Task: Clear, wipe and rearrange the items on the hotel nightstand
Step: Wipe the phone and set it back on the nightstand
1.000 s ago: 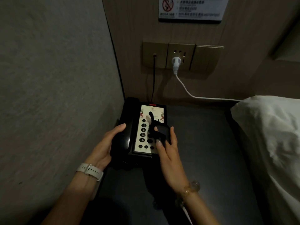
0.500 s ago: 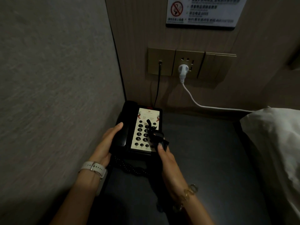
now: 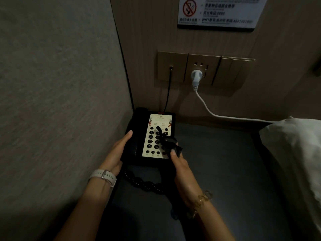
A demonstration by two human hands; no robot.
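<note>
Phone: a black phone (image 3: 139, 136) with a pale keypad panel sits at the back left corner of the dark desk (image 3: 217, 162), against the side wall.
Left hand: the left hand (image 3: 118, 152) lies along the phone's left side, on the handset, fingers nearly straight and pointing toward the back wall; a white watch (image 3: 102, 177) is on its wrist.
Right hand: the right hand (image 3: 180, 164) is at the phone's near right corner; its fingertips pinch a black strap (image 3: 166, 141) that lies across the keypad just ahead of them. A gold bracelet (image 3: 201, 202) circles the wrist.
Cord: the coiled cord (image 3: 144, 183) curls on the desk between the two wrists.
Beyond the hands: a white plug (image 3: 196, 77) sits in the wall socket; its cable runs right toward a white pillow (image 3: 295, 153).
</note>
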